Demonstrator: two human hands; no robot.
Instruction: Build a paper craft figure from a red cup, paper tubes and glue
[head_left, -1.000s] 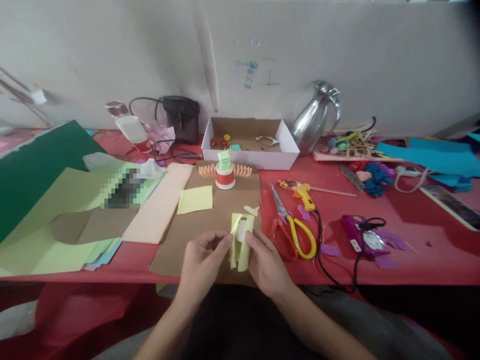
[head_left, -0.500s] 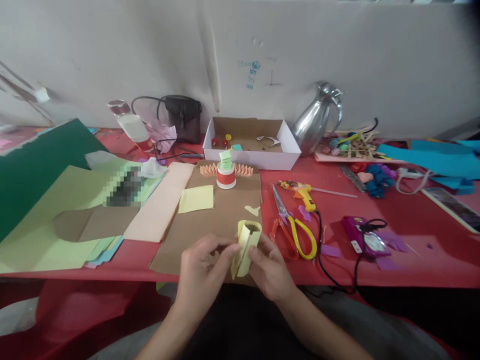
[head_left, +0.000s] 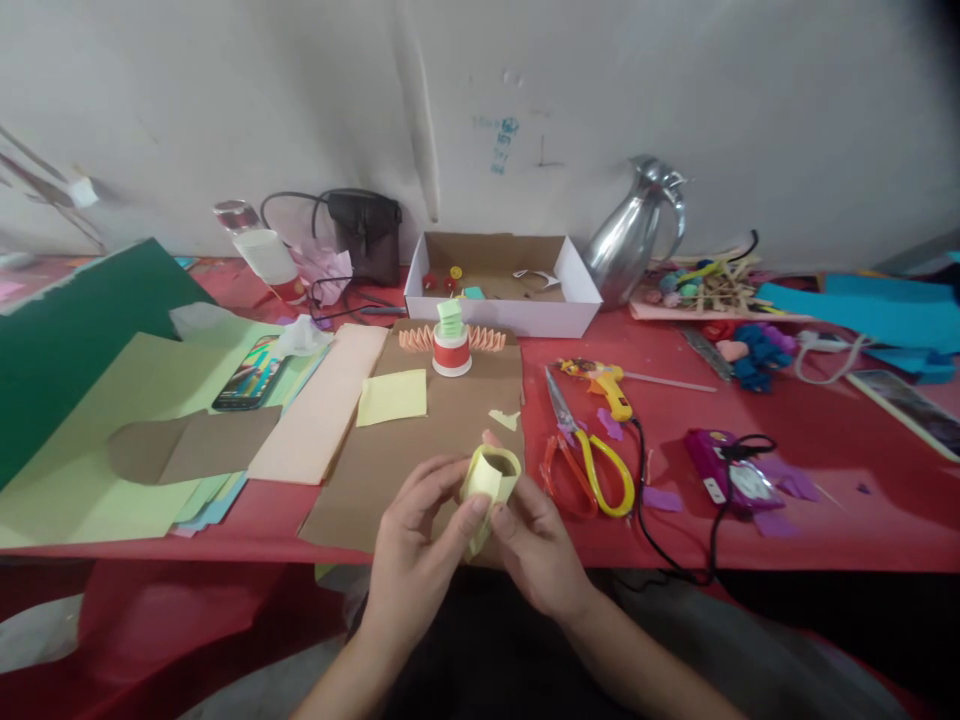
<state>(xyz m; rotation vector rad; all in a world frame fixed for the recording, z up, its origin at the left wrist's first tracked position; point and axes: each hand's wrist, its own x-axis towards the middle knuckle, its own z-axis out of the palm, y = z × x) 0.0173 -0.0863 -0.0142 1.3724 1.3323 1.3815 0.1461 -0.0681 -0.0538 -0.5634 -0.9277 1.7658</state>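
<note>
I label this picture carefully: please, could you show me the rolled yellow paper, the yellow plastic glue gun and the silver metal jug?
Rolled yellow paper (head_left: pixel 484 480), head view: front wall, below the rim.
Yellow plastic glue gun (head_left: pixel 619 402), head view: its handle.
Silver metal jug (head_left: pixel 621 250), head view: its body.

Facing you is a pale grey wall, its surface uneven, with a long vertical crease near the middle. You can note small blue-green handwritten marks to the right of that crease; they are too blurred to read. Before you stands a table with a red covering, running along the wall. Below its front edge, red material shows at left; the lower right is dark. Lighting on the wall appears soft and uneven.
</note>
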